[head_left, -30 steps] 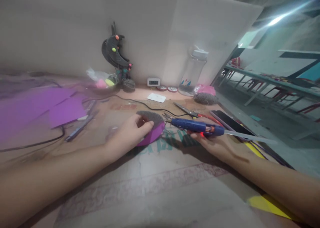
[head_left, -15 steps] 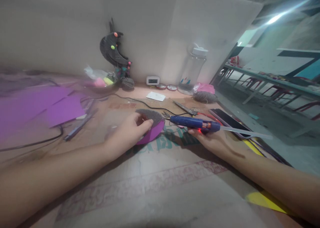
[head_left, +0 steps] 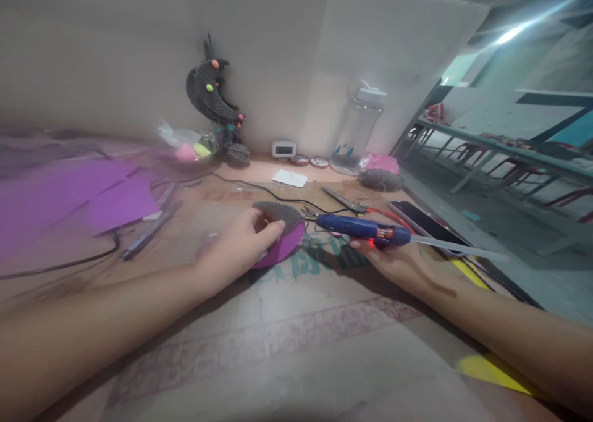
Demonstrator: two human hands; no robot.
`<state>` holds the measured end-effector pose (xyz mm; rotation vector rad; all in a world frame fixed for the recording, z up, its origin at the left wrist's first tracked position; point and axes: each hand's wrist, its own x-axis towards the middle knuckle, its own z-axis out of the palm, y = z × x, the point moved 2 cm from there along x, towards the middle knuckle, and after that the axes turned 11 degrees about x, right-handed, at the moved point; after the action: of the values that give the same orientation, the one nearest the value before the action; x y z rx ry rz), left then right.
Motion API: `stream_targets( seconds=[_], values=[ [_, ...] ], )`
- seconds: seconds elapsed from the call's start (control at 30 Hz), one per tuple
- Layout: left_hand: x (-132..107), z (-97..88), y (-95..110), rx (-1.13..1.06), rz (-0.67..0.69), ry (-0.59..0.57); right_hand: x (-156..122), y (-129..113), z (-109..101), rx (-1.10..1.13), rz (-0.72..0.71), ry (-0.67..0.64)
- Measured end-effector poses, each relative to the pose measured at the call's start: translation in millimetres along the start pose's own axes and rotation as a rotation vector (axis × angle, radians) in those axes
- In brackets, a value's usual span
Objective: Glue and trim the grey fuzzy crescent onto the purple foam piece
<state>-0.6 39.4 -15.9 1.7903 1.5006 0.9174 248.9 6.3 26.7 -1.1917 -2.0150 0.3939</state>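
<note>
Between the thumb and fingers of my left hand [head_left: 248,236] is a round purple piece [head_left: 282,249] with a grey fuzzy yarn layer [head_left: 283,212] over its far part. My right hand [head_left: 386,258] is wrapped round a blue hot glue gun [head_left: 352,225], which has a small red light lit. A long translucent glue stick [head_left: 458,246] sticks out of its back end. The gun's nozzle points left and is at the right edge of the grey layer; whether it touches cannot be made out.
Scissors [head_left: 345,201] and a phone [head_left: 426,227] lie beyond the glue gun. Purple sheets [head_left: 123,202] and a pen [head_left: 148,233] are at left. Along the wall stand a bowl [head_left: 188,162], a dark crescent ornament [head_left: 206,94], a small clock [head_left: 284,149], a water bottle [head_left: 356,131] and grey yarn [head_left: 380,180].
Both hands keep nearly the same place and hold. The glue gun has shifted very slightly to the right in view, as has the whole scene.
</note>
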Motion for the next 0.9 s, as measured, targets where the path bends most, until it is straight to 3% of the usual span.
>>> stream_targets(
  seconds=[0.47, 0.9],
  values=[
    [-1.7, -1.5, 4.8, 0.026, -0.002, -0.042, -1.0, -3.9, 1.1, -0.096, 0.051, 0.054],
    [-1.3, -0.4, 4.7, -0.001, -0.002, -0.038, 0.5, -0.6, 2.6, 0.010, 0.028, 0.053]
  ],
)
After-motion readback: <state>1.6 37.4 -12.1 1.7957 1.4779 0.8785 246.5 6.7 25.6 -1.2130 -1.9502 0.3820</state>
